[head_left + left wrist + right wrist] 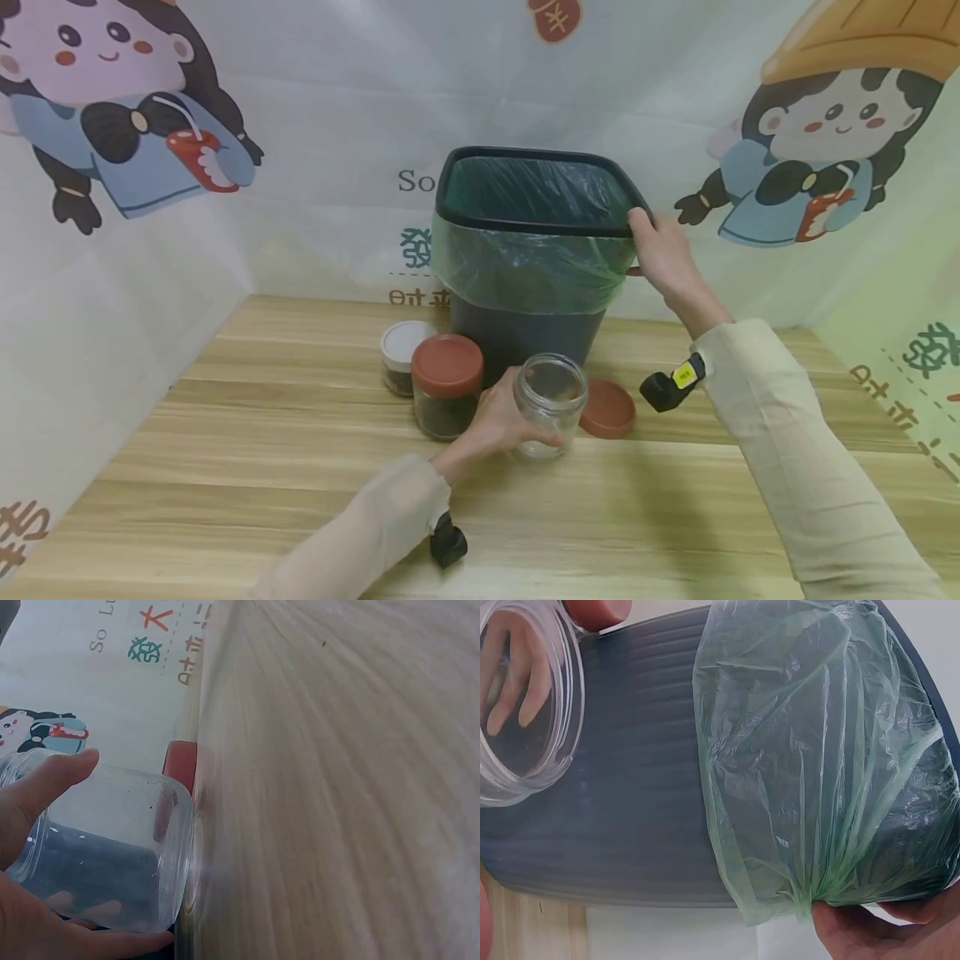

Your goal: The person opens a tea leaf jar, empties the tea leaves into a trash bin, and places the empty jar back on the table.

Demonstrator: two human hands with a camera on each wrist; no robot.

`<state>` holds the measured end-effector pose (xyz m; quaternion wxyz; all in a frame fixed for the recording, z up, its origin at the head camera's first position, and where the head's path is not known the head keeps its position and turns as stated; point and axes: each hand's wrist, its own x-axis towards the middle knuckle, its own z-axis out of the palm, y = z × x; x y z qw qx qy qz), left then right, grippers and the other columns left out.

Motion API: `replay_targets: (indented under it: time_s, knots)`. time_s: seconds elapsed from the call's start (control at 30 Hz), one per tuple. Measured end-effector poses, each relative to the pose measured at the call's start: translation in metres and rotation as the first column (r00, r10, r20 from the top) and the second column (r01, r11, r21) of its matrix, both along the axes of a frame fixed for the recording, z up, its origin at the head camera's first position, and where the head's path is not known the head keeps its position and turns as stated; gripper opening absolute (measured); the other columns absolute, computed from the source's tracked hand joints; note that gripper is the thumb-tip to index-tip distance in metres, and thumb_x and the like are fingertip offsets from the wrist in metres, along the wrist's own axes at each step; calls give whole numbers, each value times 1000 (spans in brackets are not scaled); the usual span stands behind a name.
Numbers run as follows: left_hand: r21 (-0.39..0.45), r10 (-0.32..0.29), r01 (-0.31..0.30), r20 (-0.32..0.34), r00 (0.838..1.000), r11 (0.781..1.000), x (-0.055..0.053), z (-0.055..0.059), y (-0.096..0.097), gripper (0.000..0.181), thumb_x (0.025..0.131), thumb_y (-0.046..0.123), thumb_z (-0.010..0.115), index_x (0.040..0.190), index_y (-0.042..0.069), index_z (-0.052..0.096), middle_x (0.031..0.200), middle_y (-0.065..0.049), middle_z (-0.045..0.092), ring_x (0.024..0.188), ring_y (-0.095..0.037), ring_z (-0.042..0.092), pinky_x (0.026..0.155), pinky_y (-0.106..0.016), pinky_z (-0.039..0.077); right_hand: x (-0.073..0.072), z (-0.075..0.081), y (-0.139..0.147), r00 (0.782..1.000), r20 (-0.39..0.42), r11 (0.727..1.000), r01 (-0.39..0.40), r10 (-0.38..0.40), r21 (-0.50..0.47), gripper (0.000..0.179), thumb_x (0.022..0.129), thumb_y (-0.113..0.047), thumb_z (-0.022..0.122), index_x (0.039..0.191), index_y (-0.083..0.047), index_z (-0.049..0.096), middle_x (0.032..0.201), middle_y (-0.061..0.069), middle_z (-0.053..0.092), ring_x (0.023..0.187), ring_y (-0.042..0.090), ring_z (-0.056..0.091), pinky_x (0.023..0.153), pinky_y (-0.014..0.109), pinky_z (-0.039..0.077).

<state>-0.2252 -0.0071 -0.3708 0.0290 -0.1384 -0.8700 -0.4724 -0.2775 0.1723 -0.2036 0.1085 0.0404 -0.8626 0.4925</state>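
Note:
My left hand grips an open clear jar from its left side, thumb in front and fingers behind. In the left wrist view the jar looks empty, with a few specks on its wall. My right hand holds the right rim of a dark trash bin, lined with a green plastic bag folded over the edge. In the right wrist view, thumb and fingers of the right hand pinch the bin's edge beside the gathered bag.
A jar with a red lid and dark contents stands left of my left hand. Behind it is a white-lidded jar. A loose red lid lies right of the clear jar. The printed backdrop rises behind the bin.

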Motion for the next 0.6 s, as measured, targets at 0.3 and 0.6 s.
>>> replay_targets:
  time_s: [0.3,0.6]
  knots:
    - [-55,19,-20,-23,1000,998,-2,-3,6,90,43,24,89,119,4,45,112,-10,57,102,-31,52,88,-42,40,0,0,-1,1000,6,1000,9,-9,4,32,92,-35,20,85,-7,33,84,8,30,91,23,39,84,42,47]
    - [-42,13,-12,16,1000,999,-6,-5,13,93,44,23,89,122,5,42,115,-10,55,106,-32,50,89,-42,40,-1,0,-1,1000,-6,1000,12,-11,11,29,92,-34,20,78,-10,29,79,6,28,76,19,36,81,40,49]
